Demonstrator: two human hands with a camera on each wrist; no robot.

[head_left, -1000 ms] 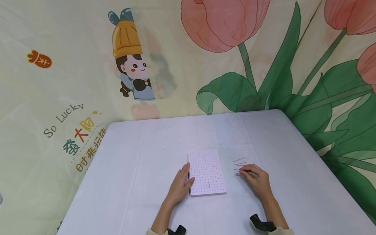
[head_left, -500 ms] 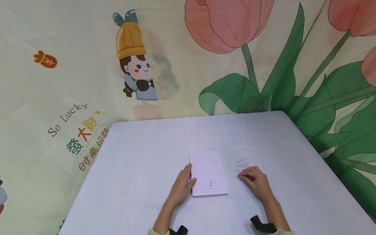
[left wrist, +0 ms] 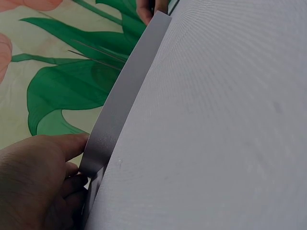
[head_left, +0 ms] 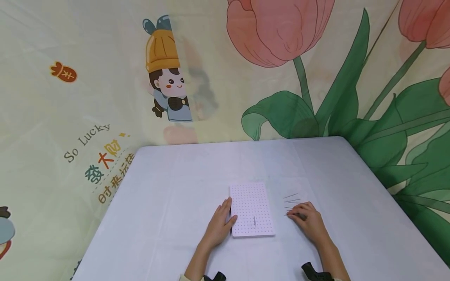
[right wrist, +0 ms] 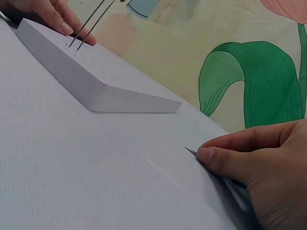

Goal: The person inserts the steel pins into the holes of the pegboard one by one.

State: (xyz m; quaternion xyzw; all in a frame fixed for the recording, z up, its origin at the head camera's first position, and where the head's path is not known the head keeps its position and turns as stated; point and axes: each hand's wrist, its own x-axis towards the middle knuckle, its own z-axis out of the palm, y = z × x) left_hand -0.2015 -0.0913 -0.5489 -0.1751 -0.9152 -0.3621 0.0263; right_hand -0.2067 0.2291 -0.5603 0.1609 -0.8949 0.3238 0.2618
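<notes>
A white pegboard (head_left: 249,203) with rows of small holes lies on the table. Two thin metal needles (right wrist: 96,25) stand upright in its near part. My left hand (head_left: 218,227) rests along the board's left edge, fingers straight and thumb at the top surface. To the right of the board, several loose needles (head_left: 291,195) lie in a loose column. At the near end of that column, my right hand (head_left: 309,221) pinches a needle (right wrist: 190,150) between thumb and forefinger, close over the cloth. Only its pointed tip shows past the fingertips in the right wrist view.
A white cloth covers the table (head_left: 179,187). Behind it hangs a printed backdrop (head_left: 211,78) with tulips and a cartoon figure. A black wrist mount (head_left: 316,273) sits on the right forearm, another (head_left: 216,277) on the left.
My right hand has moved slightly nearer along the column of needles, its thumb and forefinger now closed together at the near end. The left hand stays at the board, and the head view has shifted slightly.
</notes>
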